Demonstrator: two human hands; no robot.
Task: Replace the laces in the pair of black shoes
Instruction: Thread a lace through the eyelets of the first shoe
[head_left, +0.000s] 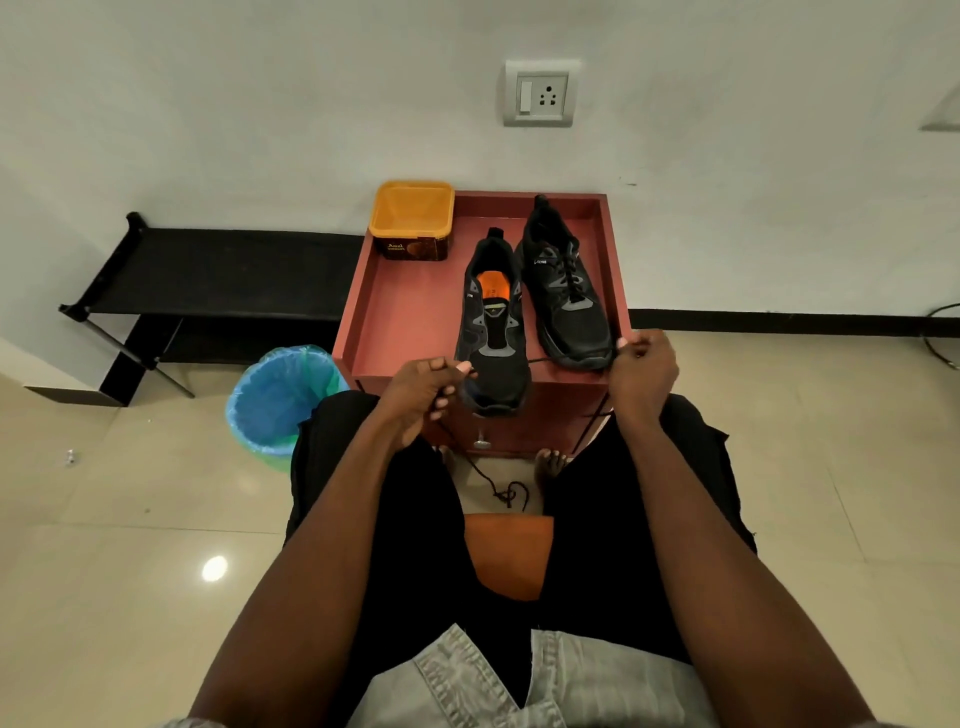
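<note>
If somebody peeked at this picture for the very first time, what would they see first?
Probably the two black shoes side by side on the red cabinet in the middle: the left one has no lace and shows a bright orange insole. Right in front, the left hand and right hand pinch a black lace stretched across that shoe's toe. A yellow tub sits at the cabinet's back left corner.

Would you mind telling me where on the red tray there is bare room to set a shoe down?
The widest bare patch on the red tray lies left of the unlaced shoe, in front of the orange tub. A narrower strip runs behind that shoe. The right half is crowded: the laced shoe fills it, and both hands hold the black lace across the front edge.
</note>
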